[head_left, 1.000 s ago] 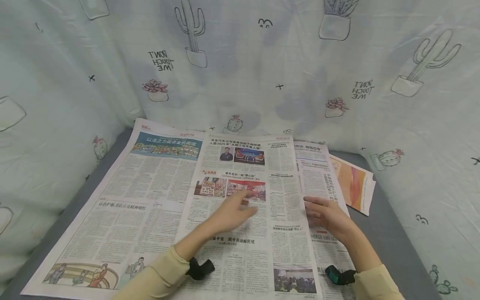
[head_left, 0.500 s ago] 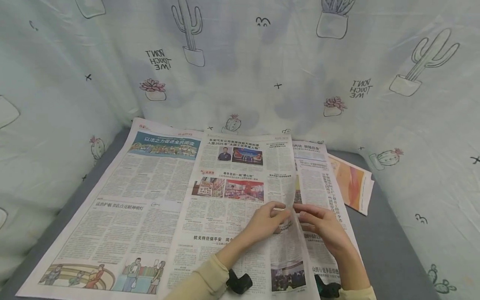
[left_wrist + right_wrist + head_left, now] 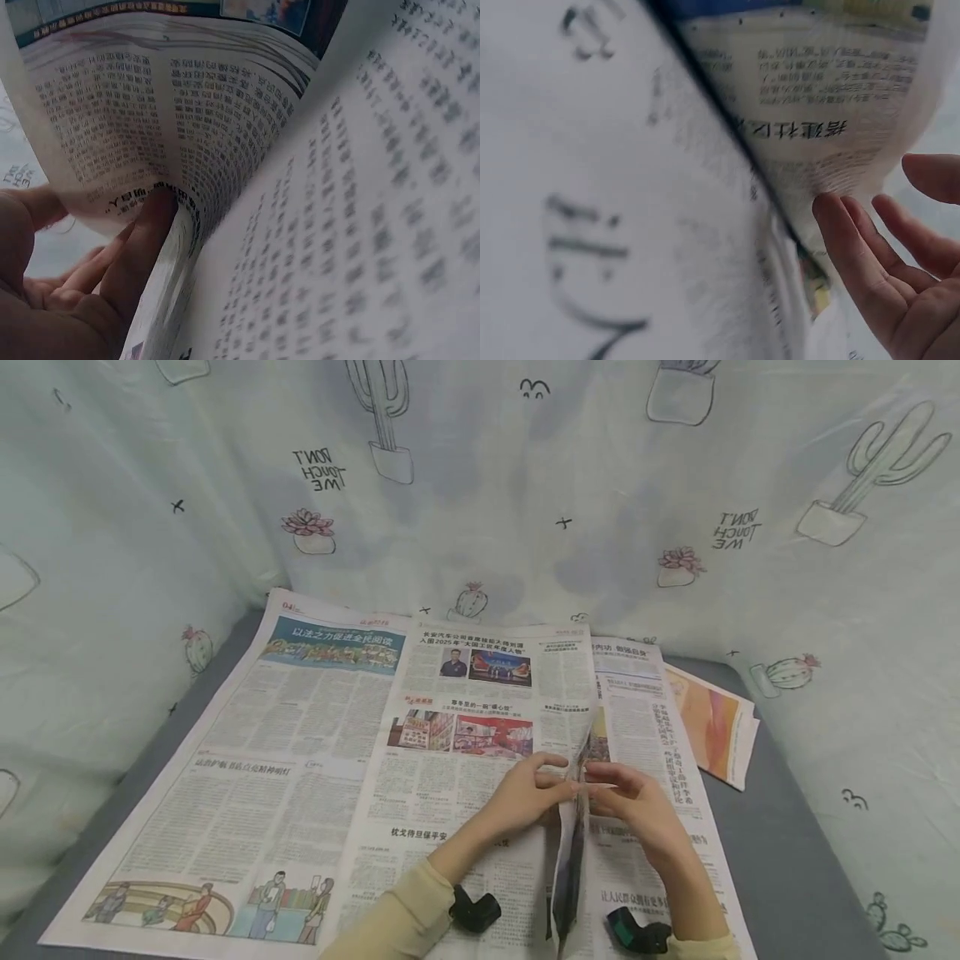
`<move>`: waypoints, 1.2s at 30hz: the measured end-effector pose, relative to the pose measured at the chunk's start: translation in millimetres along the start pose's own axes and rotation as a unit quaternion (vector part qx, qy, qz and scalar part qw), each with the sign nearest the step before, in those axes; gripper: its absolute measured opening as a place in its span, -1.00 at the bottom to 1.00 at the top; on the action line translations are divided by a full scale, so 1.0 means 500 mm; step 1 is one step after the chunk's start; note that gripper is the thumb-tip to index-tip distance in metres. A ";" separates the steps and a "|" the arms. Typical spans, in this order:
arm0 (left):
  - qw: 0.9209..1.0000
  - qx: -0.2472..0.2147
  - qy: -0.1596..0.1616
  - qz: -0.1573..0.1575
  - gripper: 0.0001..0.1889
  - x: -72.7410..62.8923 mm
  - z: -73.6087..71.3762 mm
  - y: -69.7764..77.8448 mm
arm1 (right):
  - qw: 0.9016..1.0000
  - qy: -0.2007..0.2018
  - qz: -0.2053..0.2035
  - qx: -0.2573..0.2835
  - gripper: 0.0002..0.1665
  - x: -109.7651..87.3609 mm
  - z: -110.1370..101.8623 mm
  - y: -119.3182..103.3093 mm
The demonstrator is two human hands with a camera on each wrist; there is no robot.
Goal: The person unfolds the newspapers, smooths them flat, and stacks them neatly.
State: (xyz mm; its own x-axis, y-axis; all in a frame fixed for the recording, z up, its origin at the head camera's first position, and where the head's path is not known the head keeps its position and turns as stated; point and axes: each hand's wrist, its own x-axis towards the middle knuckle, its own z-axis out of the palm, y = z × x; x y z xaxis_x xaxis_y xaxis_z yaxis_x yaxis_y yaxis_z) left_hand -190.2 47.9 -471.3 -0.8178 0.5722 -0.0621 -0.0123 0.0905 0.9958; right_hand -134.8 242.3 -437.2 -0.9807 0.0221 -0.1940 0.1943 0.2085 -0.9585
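Note:
One newspaper sheet [image 3: 468, 693] lies over the middle of the spread, its right part lifted into a standing, curved fold [image 3: 567, 877]. My left hand [image 3: 521, 793] is at the left of this fold and pinches the newspaper near its edge; in the left wrist view a fingertip [image 3: 161, 202] presses the printed side. Facing it from the right, my right hand [image 3: 633, 802] touches the sheet's other side. Its fingers [image 3: 847, 247] are extended against the page in the right wrist view, with the thumb [image 3: 934, 176] apart from them. The fold partly hides the fingertips.
Another newspaper page [image 3: 247, 760] lies flat at the left, and a further page [image 3: 637, 710] shows under the right side. An orange-printed folded paper [image 3: 712, 727] sits at the grey table's [image 3: 780, 860] far right. A cactus-patterned curtain [image 3: 480, 485] surrounds the table.
My left hand has moved right across the page to meet my right hand at the sheet's edge. The sheet's right part has risen from flat into an upright fold.

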 end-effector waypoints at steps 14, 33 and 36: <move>0.997 0.056 0.043 0.019 -0.34 -0.004 0.000 0.001 | 0.996 0.042 0.056 0.046 -0.37 0.012 -0.030 0.040; 0.990 0.136 0.002 0.035 -0.72 -0.004 -0.003 0.007 | 0.998 0.001 0.056 0.037 -0.51 0.017 -0.048 0.052; 0.991 0.129 0.015 0.013 -0.70 -0.004 -0.001 0.008 | 0.997 -0.002 0.058 0.043 -0.48 0.017 -0.050 0.050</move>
State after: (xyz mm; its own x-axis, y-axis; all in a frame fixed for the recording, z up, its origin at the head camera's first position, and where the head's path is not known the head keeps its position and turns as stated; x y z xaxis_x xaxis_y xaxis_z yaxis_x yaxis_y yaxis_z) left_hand -189.1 46.7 -467.3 -0.8330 0.5525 -0.0305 0.1536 0.2839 0.9465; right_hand -138.6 272.2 -457.7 -0.9513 0.0370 -0.3062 0.3084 0.1211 -0.9435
